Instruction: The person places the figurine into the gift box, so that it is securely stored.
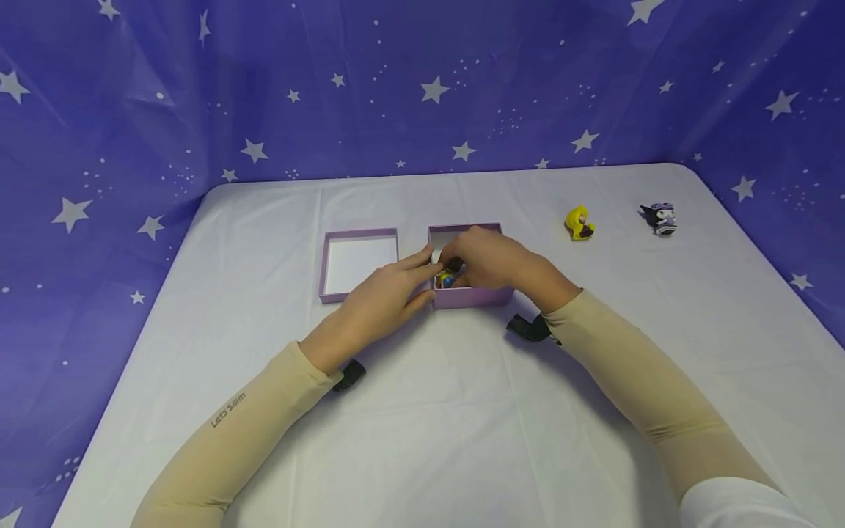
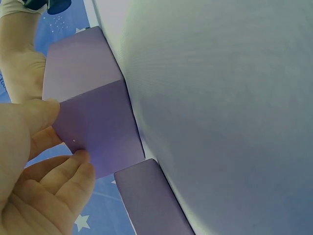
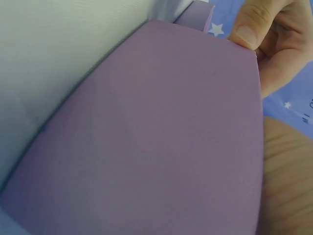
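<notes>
A purple open-topped box (image 1: 472,298) stands on the table. My left hand (image 1: 383,297) holds its left near corner; in the left wrist view the thumb lies at the corner and the other fingers lie against the side wall (image 2: 105,127). From above, my right hand (image 1: 491,258) reaches into the box with fingers bent down. It grips a small figurine (image 1: 446,280) with blue and yellow parts and a dark top, partly covered by the fingers. In the right wrist view, the box's outer wall (image 3: 156,127) hides the right fingertips and the figurine.
Left of the box lies its shallow purple lid (image 1: 359,265), pale inside facing up. A yellow-hooded figurine (image 1: 579,223) and a black-and-white figurine (image 1: 662,218) stand at the back right. A starry blue cloth (image 1: 370,125) hangs behind the white table (image 1: 422,440).
</notes>
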Motion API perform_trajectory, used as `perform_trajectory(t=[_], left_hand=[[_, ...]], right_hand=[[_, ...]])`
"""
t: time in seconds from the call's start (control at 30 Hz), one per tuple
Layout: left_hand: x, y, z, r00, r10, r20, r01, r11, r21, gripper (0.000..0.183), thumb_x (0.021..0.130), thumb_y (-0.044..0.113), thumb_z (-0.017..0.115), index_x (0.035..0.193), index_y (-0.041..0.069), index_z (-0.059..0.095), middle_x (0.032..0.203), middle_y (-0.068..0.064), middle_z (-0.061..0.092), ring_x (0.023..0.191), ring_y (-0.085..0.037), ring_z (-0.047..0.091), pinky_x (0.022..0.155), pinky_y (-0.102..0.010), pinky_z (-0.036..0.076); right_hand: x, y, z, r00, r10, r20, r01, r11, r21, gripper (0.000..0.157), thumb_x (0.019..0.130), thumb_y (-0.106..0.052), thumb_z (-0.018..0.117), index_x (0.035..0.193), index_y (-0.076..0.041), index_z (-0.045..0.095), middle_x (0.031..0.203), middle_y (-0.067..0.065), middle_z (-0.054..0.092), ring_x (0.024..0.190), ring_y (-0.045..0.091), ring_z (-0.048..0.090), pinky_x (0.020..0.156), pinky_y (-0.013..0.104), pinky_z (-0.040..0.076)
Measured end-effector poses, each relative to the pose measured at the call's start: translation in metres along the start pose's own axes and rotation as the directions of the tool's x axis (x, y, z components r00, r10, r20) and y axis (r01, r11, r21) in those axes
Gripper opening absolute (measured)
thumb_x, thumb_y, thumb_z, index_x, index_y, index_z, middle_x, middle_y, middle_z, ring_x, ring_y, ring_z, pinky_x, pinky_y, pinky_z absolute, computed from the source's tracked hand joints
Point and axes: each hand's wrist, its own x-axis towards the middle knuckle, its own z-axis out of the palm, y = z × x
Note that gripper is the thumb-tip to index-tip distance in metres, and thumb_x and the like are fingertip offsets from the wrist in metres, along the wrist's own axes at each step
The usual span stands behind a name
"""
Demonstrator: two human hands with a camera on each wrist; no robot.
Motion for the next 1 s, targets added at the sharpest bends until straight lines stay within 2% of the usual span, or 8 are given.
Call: perform_trajectory(t=[0.17,0.33,0.6,0.77,0.9,1.0], left_hand=[[0.000,-0.002,0.001,1.000,-0.006,0.006,0.006,1.000,0.010,0.044,0.097,0.023,0.064,0.136,0.004,0.057,0.150,-0.019,0.037,0.128,-0.031,0.049,0.100,-0.037,0.046],[-0.001,-0.003,0.001,1.000,-0.016,0.007,0.016,1.000,0.017,0.045,0.097,0.025,0.063,0.137,0.006,0.056,0.150,-0.019,0.037,0.129,-0.030,0.047,0.101,-0.038,0.045],[-0.001,-0.004,0.000,1.000,-0.018,0.001,0.018,1.000,0.014,0.044,0.097,0.025,0.063,0.136,0.005,0.058,0.150,-0.019,0.038,0.131,-0.029,0.046,0.103,-0.038,0.044],[-0.001,-0.003,0.001,1.000,-0.007,-0.010,0.007,1.000,0.006,0.043,0.097,0.023,0.063,0.135,0.005,0.058,0.149,-0.019,0.039,0.130,-0.030,0.046,0.103,-0.038,0.044],[-0.001,-0.001,0.002,1.000,-0.005,-0.006,0.005,1.000,0.001,0.043,0.097,0.022,0.063,0.136,0.005,0.057,0.149,-0.019,0.038,0.131,-0.031,0.045,0.103,-0.038,0.044],[0.000,0.000,0.003,1.000,-0.006,-0.002,0.006,1.000,0.004,0.043,0.097,0.022,0.063,0.136,0.005,0.057,0.149,-0.019,0.038,0.131,-0.030,0.045,0.103,-0.038,0.043]], right_hand=[[-0.006,0.002,-0.004,1.000,-0.009,-0.010,0.009,1.000,0.024,0.038,0.081,-0.021,0.082,0.116,-0.011,0.072,0.110,0.000,0.071,0.104,0.016,0.064,0.091,0.035,0.051],[-0.017,0.006,-0.013,0.998,-0.012,-0.068,0.016,0.998,0.068,0.047,0.081,-0.024,0.081,0.123,-0.009,0.067,0.120,0.004,0.067,0.110,0.022,0.061,0.094,0.041,0.048],[-0.045,0.021,-0.031,0.980,0.083,-0.180,-0.062,0.991,0.117,0.058,0.083,-0.029,0.079,0.134,-0.010,0.060,0.130,0.006,0.061,0.116,0.026,0.058,0.096,0.045,0.047],[-0.061,0.042,-0.036,0.954,0.143,-0.263,-0.093,0.976,0.196,0.061,0.085,-0.030,0.076,0.139,-0.011,0.055,0.137,0.008,0.056,0.120,0.033,0.056,0.100,0.048,0.044],[-0.073,0.061,-0.035,0.919,0.224,-0.325,-0.125,0.946,0.300,0.063,0.086,-0.028,0.075,0.142,-0.012,0.051,0.142,0.010,0.051,0.125,0.036,0.052,0.105,0.047,0.040],[-0.082,0.076,-0.034,0.889,0.286,-0.357,-0.161,0.926,0.341,0.063,0.086,-0.028,0.075,0.143,-0.014,0.051,0.143,0.010,0.050,0.127,0.037,0.050,0.107,0.047,0.038]])
